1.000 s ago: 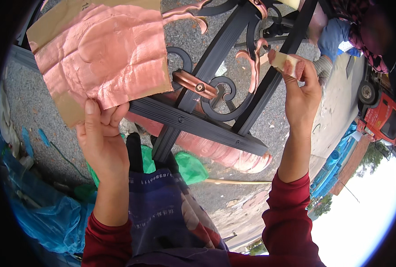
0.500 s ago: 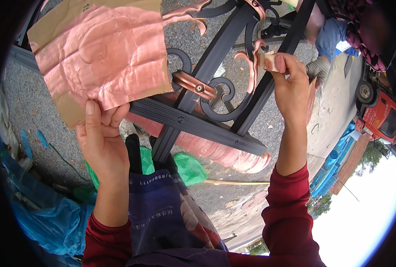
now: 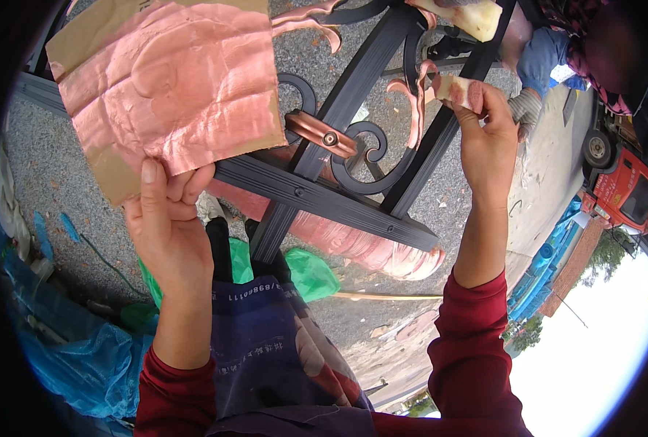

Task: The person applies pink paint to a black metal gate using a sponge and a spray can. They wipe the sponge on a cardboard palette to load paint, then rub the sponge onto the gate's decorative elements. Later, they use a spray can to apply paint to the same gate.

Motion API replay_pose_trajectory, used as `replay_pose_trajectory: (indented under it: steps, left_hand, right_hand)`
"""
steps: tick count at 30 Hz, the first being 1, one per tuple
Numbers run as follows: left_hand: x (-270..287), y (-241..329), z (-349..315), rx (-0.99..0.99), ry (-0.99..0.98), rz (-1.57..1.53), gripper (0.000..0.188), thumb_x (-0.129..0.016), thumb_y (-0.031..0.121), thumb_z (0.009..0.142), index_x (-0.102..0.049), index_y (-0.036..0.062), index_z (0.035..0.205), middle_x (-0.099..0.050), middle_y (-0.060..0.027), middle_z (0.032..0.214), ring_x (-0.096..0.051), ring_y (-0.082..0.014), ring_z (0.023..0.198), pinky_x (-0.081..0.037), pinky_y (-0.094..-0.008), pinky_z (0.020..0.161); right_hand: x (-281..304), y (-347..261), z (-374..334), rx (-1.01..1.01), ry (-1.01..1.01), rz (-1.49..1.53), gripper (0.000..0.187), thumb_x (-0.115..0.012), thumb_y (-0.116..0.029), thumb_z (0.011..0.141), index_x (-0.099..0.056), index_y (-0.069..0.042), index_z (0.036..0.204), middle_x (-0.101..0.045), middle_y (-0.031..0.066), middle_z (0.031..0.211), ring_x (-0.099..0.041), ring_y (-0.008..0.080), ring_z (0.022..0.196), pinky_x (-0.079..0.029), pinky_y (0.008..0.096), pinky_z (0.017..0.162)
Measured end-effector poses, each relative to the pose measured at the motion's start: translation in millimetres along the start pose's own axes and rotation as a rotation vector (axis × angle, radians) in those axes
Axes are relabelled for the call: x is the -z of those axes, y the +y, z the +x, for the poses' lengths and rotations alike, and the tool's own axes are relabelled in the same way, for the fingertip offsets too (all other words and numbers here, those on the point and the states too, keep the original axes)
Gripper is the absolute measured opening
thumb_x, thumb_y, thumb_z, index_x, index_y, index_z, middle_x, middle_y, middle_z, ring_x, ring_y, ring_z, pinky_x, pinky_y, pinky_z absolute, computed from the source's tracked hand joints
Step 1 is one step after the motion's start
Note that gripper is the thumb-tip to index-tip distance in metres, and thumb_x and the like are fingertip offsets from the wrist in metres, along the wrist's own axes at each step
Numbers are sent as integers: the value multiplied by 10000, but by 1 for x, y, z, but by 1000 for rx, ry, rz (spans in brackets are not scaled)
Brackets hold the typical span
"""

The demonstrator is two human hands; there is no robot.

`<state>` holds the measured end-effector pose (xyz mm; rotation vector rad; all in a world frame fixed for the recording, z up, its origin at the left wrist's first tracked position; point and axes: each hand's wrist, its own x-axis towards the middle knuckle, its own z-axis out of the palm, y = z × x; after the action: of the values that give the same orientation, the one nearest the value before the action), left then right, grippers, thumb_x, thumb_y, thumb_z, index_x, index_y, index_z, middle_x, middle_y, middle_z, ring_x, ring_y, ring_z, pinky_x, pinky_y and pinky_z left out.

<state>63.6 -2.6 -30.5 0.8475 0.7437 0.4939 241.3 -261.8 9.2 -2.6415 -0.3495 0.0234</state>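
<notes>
My left hand (image 3: 169,218) pinches the lower edge of a brown paper sheet covered with crinkled copper-coloured foil (image 3: 167,87), held up at the upper left. My right hand (image 3: 488,142) grips a small pale sponge pad (image 3: 458,89) and presses it against a copper-coloured leaf ornament (image 3: 415,109) on a black iron gate frame (image 3: 331,197). A copper-coloured clasp (image 3: 320,135) sits where the black scrolls meet. Both sleeves are red.
Another person (image 3: 550,51) crouches at the top right, holding a second pale pad (image 3: 469,16). Gravel ground (image 3: 47,182) lies below, with blue plastic sheeting (image 3: 61,357) at the left, a green bag (image 3: 309,269) and a red vehicle (image 3: 626,193) at the right.
My right hand has brought the sponge pad leftward from beside the gate bar onto the copper leaf ornament. My left hand keeps holding the foil sheet in place.
</notes>
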Motion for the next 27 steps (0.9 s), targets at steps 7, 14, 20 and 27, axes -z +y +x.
replay_pose_trajectory:
  steps: [7,14,20,27]
  left_hand:
    - [4,0,2,22,-18,3,220,-506,152,999,-576,-2,1140,-669,-81,1072,-702,-194,898,-606,-347,799]
    - [7,9,-2,80,-40,-93,229,-488,160,1007,-546,45,1196,-660,-58,1106,-692,-206,950,-604,-382,813]
    - [25,23,-8,70,-35,-125,244,-480,178,1010,-538,36,1200,-655,-79,1122,-688,-203,966,-604,-383,816]
    - [40,43,-11,42,-8,-88,256,-491,191,1005,-545,14,1182,-660,-95,1117,-688,-201,964,-605,-368,815]
  right_hand:
    - [8,-12,-12,-49,-61,196,166,-668,-32,853,-636,2,1012,-595,41,909,-528,130,825,-438,251,768]
    - [9,-23,-33,274,-122,-184,165,-646,3,827,-647,-22,990,-624,82,927,-563,217,822,-451,306,754]
    - [5,-39,-44,144,-47,-9,165,-624,17,837,-648,-26,995,-619,91,925,-577,227,852,-453,307,768]
    - [-20,-68,-69,245,-112,149,138,-599,-28,861,-660,-37,985,-620,107,941,-572,279,897,-433,353,822]
